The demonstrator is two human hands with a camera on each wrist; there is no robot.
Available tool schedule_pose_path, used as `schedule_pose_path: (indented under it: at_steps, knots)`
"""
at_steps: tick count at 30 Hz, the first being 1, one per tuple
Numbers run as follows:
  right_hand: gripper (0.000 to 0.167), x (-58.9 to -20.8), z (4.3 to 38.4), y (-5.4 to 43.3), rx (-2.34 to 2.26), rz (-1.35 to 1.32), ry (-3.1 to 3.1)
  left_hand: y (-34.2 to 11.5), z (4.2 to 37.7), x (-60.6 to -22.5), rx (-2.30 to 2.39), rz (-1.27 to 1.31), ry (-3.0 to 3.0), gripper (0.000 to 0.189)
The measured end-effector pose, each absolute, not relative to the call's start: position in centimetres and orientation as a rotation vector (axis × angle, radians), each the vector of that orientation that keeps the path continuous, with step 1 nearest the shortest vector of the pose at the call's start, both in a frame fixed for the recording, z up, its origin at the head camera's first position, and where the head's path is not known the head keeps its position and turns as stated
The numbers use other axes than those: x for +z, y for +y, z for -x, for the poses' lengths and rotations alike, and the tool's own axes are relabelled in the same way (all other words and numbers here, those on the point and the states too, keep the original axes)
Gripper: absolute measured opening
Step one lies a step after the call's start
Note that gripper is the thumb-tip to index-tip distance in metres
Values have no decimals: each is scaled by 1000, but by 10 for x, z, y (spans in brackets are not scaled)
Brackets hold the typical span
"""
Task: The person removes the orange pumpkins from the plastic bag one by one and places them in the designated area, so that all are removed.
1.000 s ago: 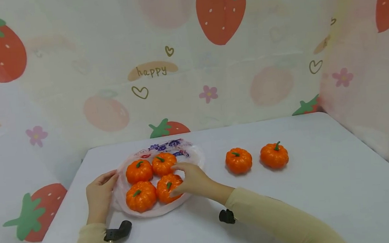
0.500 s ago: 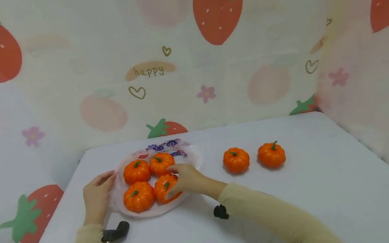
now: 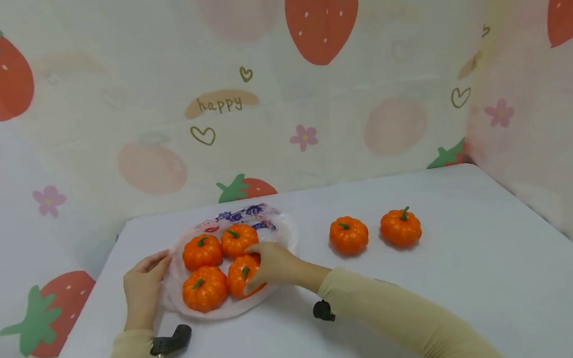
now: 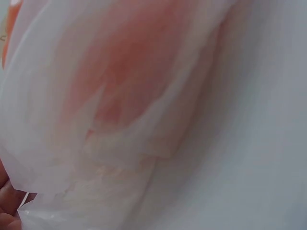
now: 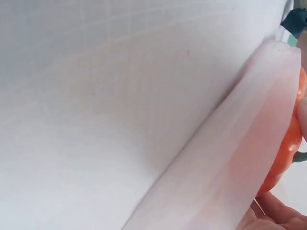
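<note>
A thin whitish plastic bag [image 3: 286,229] with blue and red print lies spread open on the table. Inside it sit several small orange pumpkins with green stems. My left hand [image 3: 142,289] pinches the bag's left edge; the left wrist view shows its fingers [image 4: 8,203] at the crumpled plastic. My right hand [image 3: 278,265] reaches over the bag's right side and grips the front-right pumpkin [image 3: 238,275], thumb at the front and fingers behind. In the right wrist view this pumpkin [image 5: 287,146] shows behind the bag's wall [image 5: 230,167].
Two more pumpkins stand on the table right of the bag, one nearer [image 3: 348,235] and one farther right [image 3: 401,228]. A strawberry-print cloth [image 3: 331,98] hangs behind the white table [image 3: 453,278]. Dark wrist cameras [image 3: 172,340] are strapped at both sleeves.
My right hand has moved slightly left and closed in on the front-right pumpkin. The left hand keeps its pinch on the bag's edge. The head view has shifted a little.
</note>
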State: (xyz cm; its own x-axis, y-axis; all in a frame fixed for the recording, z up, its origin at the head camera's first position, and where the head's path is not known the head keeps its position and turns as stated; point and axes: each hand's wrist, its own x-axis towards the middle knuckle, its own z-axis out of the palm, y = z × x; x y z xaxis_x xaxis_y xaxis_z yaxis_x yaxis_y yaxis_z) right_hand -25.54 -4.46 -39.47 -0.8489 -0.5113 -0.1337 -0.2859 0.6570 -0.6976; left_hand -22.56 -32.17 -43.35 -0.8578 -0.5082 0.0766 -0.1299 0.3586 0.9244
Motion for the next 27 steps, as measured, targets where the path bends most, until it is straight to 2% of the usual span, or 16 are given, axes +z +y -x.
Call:
schedule_pose_path:
  at_steps: [9,19,27]
  knots:
    - [80,-380,261,-26,-1164,594,2507,-322,227,-431,-1514,-550,-2254,39]
    - [78,-356,244,24,-1282,541,2433,-322,228,-431,-1507,-547,-2248,38]
    - [78,-355,228,68,-1406,512,2431,-322,227,-433,-1505,-576,-2276,39]
